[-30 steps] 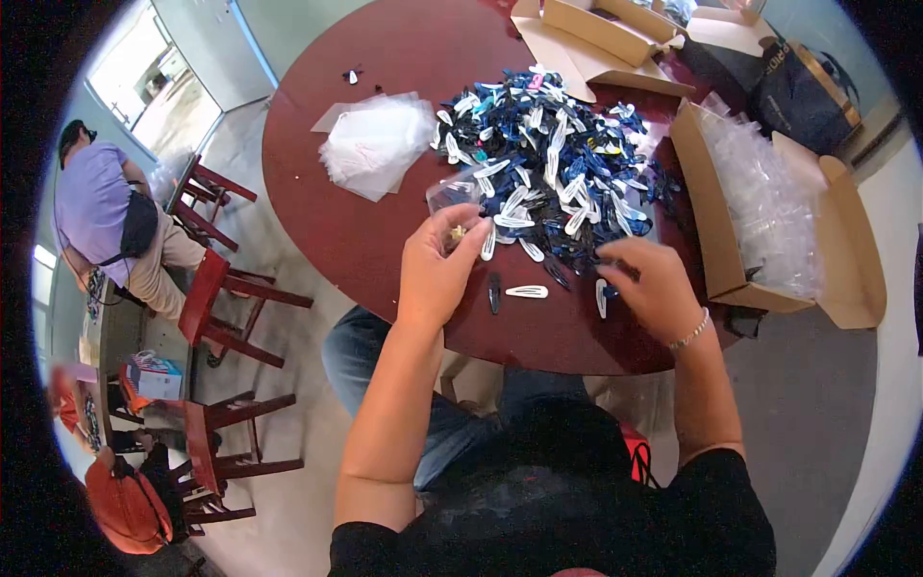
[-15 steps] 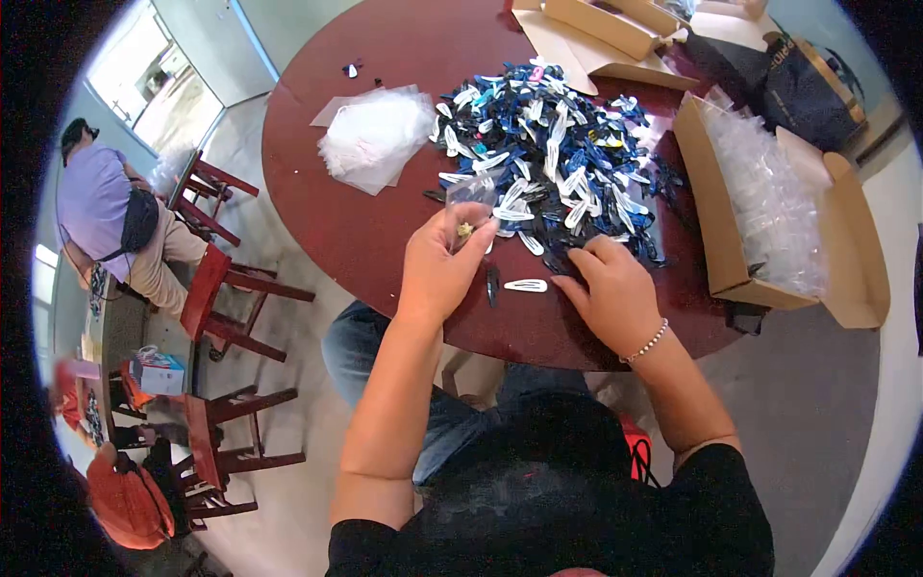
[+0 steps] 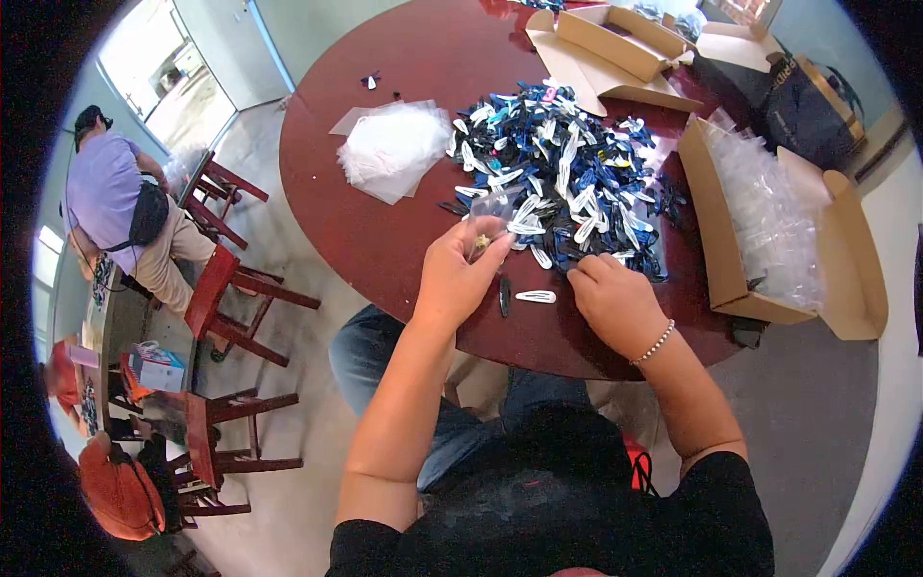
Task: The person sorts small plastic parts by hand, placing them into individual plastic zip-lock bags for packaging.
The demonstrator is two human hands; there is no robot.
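Observation:
My left hand (image 3: pixel 456 281) grips a small clear plastic bag (image 3: pixel 493 206), with something small and yellowish showing near the fingers. At the near edge of a large pile of hair clips (image 3: pixel 562 159) in white, black and blue, my right hand (image 3: pixel 623 306) has its fingers curled together. Whatever is between those fingertips, if anything, is hidden. Between the two hands, a white snap clip (image 3: pixel 536 296) and a black clip (image 3: pixel 505 297) lie apart from the pile on the dark red round table (image 3: pixel 375 245).
A stack of clear bags (image 3: pixel 392 152) lies left of the pile. To the right stands an open cardboard box (image 3: pixel 713 226) full of clear plastic packets (image 3: pixel 764 216). Another open box (image 3: pixel 620 43) sits at the back. Wooden stools (image 3: pixel 216 303) and seated people (image 3: pixel 111 192) are off left.
The whole view has shifted slightly, moving the table contents down and right. My right fingers have drawn closer together at the pile's edge. My left hand still holds the bag.

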